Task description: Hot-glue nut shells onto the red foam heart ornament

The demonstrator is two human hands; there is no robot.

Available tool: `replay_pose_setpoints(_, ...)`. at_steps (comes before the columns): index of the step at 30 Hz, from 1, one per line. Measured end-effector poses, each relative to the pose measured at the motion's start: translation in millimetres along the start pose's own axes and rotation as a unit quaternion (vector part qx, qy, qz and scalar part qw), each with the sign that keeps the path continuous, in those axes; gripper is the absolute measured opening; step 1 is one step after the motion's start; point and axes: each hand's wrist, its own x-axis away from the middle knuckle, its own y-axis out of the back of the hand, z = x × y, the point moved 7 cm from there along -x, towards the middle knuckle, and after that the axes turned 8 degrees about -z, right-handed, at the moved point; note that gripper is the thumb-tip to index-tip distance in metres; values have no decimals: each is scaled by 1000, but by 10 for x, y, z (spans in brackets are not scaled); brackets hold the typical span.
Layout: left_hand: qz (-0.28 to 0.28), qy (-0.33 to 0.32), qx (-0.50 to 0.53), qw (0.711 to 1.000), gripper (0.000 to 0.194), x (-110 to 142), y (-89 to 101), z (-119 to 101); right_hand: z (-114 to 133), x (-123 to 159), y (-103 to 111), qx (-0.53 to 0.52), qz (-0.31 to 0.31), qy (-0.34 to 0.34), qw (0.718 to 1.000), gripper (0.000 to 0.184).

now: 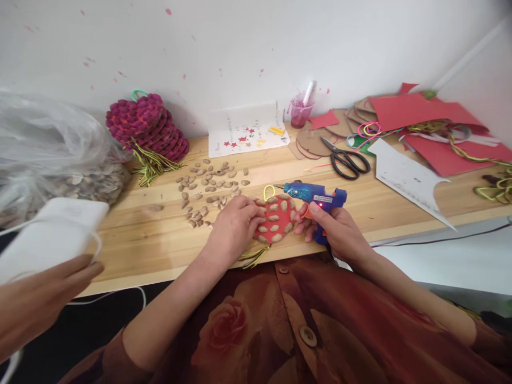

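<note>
My right hand [340, 229] is wrapped round a blue glue gun [316, 194], a finger by its orange trigger and a red light glowing on its side. The nozzle points left above a red card disc [284, 217]. Rows of peanuts [273, 218] sit on the disc, which has a yellow loop [269, 192] at its top and a yellow-green tassel [255, 257] below. At the disc's left edge, my left hand [236, 226] is closed, its fingertips pinched at a peanut and partly hiding it. Loose peanuts [212, 189] lie scattered left of the disc.
Another person's hand [52, 290] holds a white device [52, 232] with a cable at left. Behind are a plastic bag [52, 138], finished purple discs [148, 125] and a paper sheet [248, 133]. Scissors [346, 160], cardboard [316, 141] and red card [428, 112] lie right.
</note>
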Motion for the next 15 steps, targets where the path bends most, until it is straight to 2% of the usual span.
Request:
replay_pose_setpoints(9,-3,56,18,998,15,-48,-18,23,-8,-5,35,27,-1,-1,1000,41)
replay_pose_setpoints(15,36,52,-22,998,19,-107,-33,-43,-19,-4,59,24,-10,-6,1000,38)
